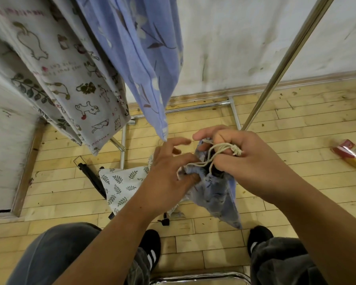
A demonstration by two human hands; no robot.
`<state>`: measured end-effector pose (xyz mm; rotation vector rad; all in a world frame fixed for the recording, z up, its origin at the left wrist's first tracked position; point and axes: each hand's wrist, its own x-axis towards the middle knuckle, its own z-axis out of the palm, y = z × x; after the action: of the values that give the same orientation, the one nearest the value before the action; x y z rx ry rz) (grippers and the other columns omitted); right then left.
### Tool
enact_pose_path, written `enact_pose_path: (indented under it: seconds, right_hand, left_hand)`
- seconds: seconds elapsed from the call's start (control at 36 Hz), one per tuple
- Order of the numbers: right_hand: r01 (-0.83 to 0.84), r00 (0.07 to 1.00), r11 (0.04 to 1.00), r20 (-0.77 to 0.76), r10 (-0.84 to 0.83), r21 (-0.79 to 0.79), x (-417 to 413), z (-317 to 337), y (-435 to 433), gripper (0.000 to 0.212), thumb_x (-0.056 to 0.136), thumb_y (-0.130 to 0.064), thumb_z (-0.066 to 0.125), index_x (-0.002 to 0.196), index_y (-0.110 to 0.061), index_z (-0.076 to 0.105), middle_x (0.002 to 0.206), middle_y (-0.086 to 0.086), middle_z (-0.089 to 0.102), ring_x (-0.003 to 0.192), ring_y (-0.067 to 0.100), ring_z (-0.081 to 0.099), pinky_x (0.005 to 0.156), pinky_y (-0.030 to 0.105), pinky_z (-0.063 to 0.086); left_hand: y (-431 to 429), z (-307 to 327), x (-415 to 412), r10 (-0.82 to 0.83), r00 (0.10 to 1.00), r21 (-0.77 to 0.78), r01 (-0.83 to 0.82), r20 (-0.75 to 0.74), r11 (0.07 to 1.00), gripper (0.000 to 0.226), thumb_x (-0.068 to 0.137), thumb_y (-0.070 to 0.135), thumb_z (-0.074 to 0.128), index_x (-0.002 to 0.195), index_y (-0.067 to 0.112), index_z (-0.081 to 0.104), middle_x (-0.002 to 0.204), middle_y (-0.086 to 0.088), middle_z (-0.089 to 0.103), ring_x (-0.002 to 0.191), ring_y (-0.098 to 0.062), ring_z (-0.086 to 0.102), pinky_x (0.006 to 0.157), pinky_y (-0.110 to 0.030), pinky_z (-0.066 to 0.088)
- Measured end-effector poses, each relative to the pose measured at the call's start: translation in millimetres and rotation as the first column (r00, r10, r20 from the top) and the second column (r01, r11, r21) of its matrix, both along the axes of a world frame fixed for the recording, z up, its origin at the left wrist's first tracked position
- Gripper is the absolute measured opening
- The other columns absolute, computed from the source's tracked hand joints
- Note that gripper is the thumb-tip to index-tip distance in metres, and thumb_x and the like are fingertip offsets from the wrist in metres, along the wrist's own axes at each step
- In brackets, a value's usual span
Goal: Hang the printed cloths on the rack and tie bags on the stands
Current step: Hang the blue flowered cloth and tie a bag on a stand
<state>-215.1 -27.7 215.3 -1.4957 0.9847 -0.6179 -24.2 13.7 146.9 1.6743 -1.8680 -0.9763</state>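
The right hand (pixel 245 161) has its fingers curled round the white cord (pixel 220 153) of a blue bag (pixel 216 192), and the cord's knot rests on top of those fingers. The left hand (pixel 169 173) is mostly spread. Its thumb lies against the bag's gathered mouth, while its fingers stand apart, loosely bent, blurred and clear of the fabric. The bag hangs in the air between the two hands, its body drooping toward 6 o'clock above the wooden floor (pixel 296 192). Just beside the left hand, at 8 o'clock, a leaf-print bag (pixel 121 186) lies on the floor, touching a black folded thing (pixel 90 177) I cannot make out. At 11 o'clock a blue cloth (pixel 142 58) hangs down, its lowest corner near the left fingers. Farther out at 10 o'clock hangs an animal-print cloth (pixel 60 79). A steel pole (pixel 286 64) rises from behind the right hand toward 1 o'clock, and a base bar (pixel 193 108) lies along the wall at 12. A red and yellow packet (pixel 349 156) lies on the floor well apart at 3 o'clock.
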Motion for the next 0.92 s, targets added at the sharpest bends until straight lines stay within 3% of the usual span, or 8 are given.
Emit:
enact_pose_path:
  seconds: [0.08, 0.19, 0.31, 0.44, 0.53, 0.64, 0.75, 0.92]
  right_hand:
    - [-0.051, 0.999, 0.998, -0.010, 0.051, -0.032, 2.0, -0.2, 0.3, 0.034, 0.078, -0.006, 0.055, 0.057, -0.033, 0.049, 0.113, -0.014, 0.068, 0.105, 0.020, 0.067, 0.087, 0.056, 0.054]
    - [-0.112, 0.991, 0.988, -0.082, 0.103, -0.105, 0.8, -4.3, -0.1, 0.034, 0.089, 0.001, 0.066, 0.068, -0.022, 0.055, 0.112, -0.013, 0.066, 0.106, 0.008, 0.066, 0.086, 0.035, 0.055]
    - [-0.158, 0.983, 0.978, -0.120, 0.142, -0.138, 2.1, -3.4, 1.4, 0.028, 0.088, -0.013, 0.076, 0.068, -0.022, 0.058, 0.108, -0.013, 0.064, 0.105, 0.006, 0.065, 0.081, 0.023, 0.053]
    - [-0.178, 0.980, 0.971, -0.113, 0.161, -0.161, 0.8, -1.7, 3.4, 0.038, 0.081, -0.015, 0.081, 0.064, -0.013, 0.048, 0.109, -0.013, 0.064, 0.111, 0.009, 0.064, 0.085, 0.027, 0.053]
    - [-0.184, 0.976, 0.968, -0.150, 0.159, -0.173, 0.9, -1.6, 3.8, 0.036, 0.082, -0.011, 0.082, 0.063, -0.013, 0.051, 0.109, -0.013, 0.063, 0.110, 0.009, 0.064, 0.085, 0.029, 0.053]
    - [-0.123, 0.978, 0.959, -0.196, 0.073, -0.255, 0.8, -3.7, 2.8, 0.043, 0.083, -0.020, 0.083, 0.058, -0.025, 0.047, 0.110, -0.016, 0.062, 0.117, 0.008, 0.060, 0.092, 0.038, 0.051]
    - [-0.062, 0.978, 0.956, -0.209, 0.001, -0.285, 0.5, -3.3, 2.4, 0.040, 0.082, -0.037, 0.078, 0.057, -0.025, 0.051, 0.106, -0.015, 0.063, 0.107, 0.008, 0.063, 0.089, 0.034, 0.051]
    - [-0.041, 0.975, 0.970, -0.222, -0.013, -0.240, 2.3, -4.4, 2.8, 0.033, 0.080, -0.039, 0.073, 0.059, -0.025, 0.052, 0.109, -0.016, 0.063, 0.107, 0.003, 0.064, 0.088, 0.033, 0.054]
  left_hand:
    - [0.9, 4.4, -1.9, -0.071, 0.996, 0.014, 0.071, -0.053, 0.997, 0.039, 0.090, 0.024, 0.077, 0.110, 0.056, 0.066, 0.162, 0.028, 0.021, 0.148, -0.002, 0.026, 0.112, -0.032, 0.033]
    - [1.4, 9.5, -5.4, -0.037, 0.983, 0.083, 0.053, -0.182, 0.995, 0.046, 0.087, 0.017, 0.077, 0.129, 0.032, 0.068, 0.146, 0.025, 0.052, 0.135, 0.003, 0.048, 0.110, -0.037, 0.045]
    - [3.8, 10.3, -6.0, 0.048, 0.959, 0.133, -0.011, -0.278, 0.991, 0.063, 0.084, 0.022, 0.084, 0.134, 0.038, 0.048, 0.122, 0.018, 0.065, 0.117, -0.008, 0.064, 0.100, -0.047, 0.052]
    - [1.4, 10.2, -1.7, 0.013, 0.933, 0.174, 0.053, -0.360, 0.983, 0.099, 0.081, 0.022, 0.085, 0.154, 0.053, 0.026, 0.133, 0.016, 0.060, 0.121, -0.018, 0.063, 0.097, -0.050, 0.055]
    - [0.3, 9.5, -2.9, -0.013, 0.958, 0.120, 0.049, -0.287, 0.992, 0.059, 0.081, 0.027, 0.079, 0.134, 0.040, 0.057, 0.113, -0.001, 0.065, 0.101, -0.029, 0.064, 0.084, -0.056, 0.054]
    - [0.6, 4.9, -0.4, 0.047, 0.986, 0.058, -0.038, -0.162, 0.998, 0.028, 0.080, 0.028, 0.077, 0.100, 0.042, 0.064, 0.102, 0.010, 0.057, 0.093, -0.013, 0.058, 0.079, -0.035, 0.048]
    - [-0.2, 5.4, 0.4, 0.068, 0.987, 0.106, -0.053, -0.145, 0.993, 0.028, 0.086, 0.015, 0.078, 0.110, 0.026, 0.070, 0.117, 0.018, 0.062, 0.108, -0.007, 0.063, 0.092, -0.029, 0.052]
    - [1.5, 8.1, -1.2, 0.090, 0.980, 0.147, -0.065, -0.176, 0.987, 0.028, 0.086, 0.011, 0.076, 0.104, 0.027, 0.060, 0.092, 0.007, 0.070, 0.089, -0.012, 0.069, 0.084, -0.040, 0.056]
